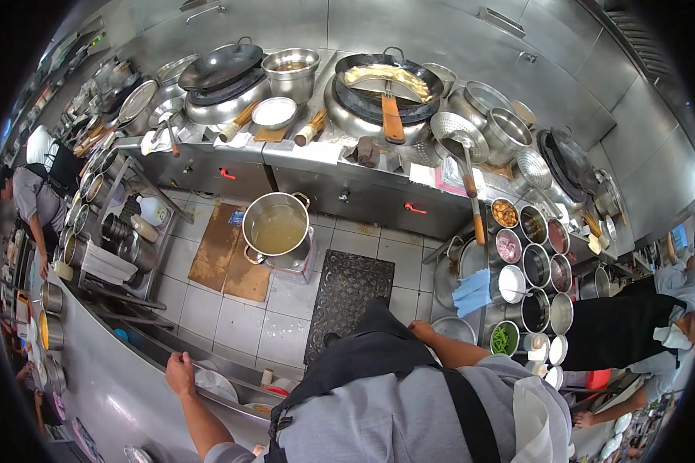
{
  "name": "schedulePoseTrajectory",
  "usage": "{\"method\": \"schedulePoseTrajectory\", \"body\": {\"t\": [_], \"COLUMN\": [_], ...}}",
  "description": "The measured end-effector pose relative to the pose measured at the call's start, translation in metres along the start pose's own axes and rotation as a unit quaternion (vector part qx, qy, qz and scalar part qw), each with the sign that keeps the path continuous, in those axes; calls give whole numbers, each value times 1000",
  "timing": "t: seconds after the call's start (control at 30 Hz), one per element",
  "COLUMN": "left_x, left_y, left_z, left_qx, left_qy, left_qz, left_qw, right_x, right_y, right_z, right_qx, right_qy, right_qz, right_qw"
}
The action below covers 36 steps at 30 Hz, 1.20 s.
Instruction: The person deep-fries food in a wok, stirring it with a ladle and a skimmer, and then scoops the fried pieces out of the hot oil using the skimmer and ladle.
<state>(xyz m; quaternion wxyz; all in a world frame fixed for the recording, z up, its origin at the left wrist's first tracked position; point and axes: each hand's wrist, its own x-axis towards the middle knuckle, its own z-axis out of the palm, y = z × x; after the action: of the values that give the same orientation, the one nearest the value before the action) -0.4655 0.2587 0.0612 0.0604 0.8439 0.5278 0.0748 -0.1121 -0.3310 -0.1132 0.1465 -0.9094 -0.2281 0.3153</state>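
My left hand (180, 374) is over the edge of the steel counter (108, 370), its fingers curled in and nothing visible in them. A bowl in a plastic bag (216, 384) lies just to its right. My right hand (422, 332) hangs low beside my black apron (363, 347), left of a round metal lid (454, 330); its fingers are too small to read. Ahead on the floor stands a large pot of cloudy liquid (276, 228). Farther off, a wok (386, 73) holds frying food, with a wooden-handled strainer (392, 116) across it.
Steel pots of ingredients (534, 262) line my right side, with a blue cloth (471, 293) beside them. A black mat (351, 293) and flattened cardboard (212, 247) lie on the tiles. Co-workers stand at left (35, 193) and right (633, 328).
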Motion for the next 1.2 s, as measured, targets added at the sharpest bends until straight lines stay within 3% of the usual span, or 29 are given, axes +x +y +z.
{"method": "schedulePoseTrajectory", "body": {"t": [0.13,0.23,0.43,0.63,0.73,0.83,0.93,1.13,1.2], "left_x": [1,0,0,-3,-2,-3,-3,0,0], "left_y": [1,1,0,5,6,5,5,4,4], "left_z": [1,1,1,-1,-2,0,0,1,2], "left_qx": [9,2,9,-2,-4,-3,-4,-14,4], "left_qy": [-4,-8,-7,13,2,16,17,8,8], "left_qz": [-7,-8,-1,-4,-16,-13,-11,-10,-4], "left_qw": [1000,1000,1000,1000,1000,1000,1000,1000,1000], "right_x": [1,3,-5,11,5,0,0,4,7], "right_y": [2,1,2,28,21,8,8,16,23], "right_z": [2,-1,-10,21,7,-2,-4,4,8], "right_qx": [-33,6,-45,-24,-44,64,37,19,-27], "right_qy": [22,-48,-47,-6,-36,-35,-25,-22,-17], "right_qz": [-52,33,-71,-8,-60,54,11,22,-37], "right_qw": [998,998,995,1000,997,996,999,999,999]}}
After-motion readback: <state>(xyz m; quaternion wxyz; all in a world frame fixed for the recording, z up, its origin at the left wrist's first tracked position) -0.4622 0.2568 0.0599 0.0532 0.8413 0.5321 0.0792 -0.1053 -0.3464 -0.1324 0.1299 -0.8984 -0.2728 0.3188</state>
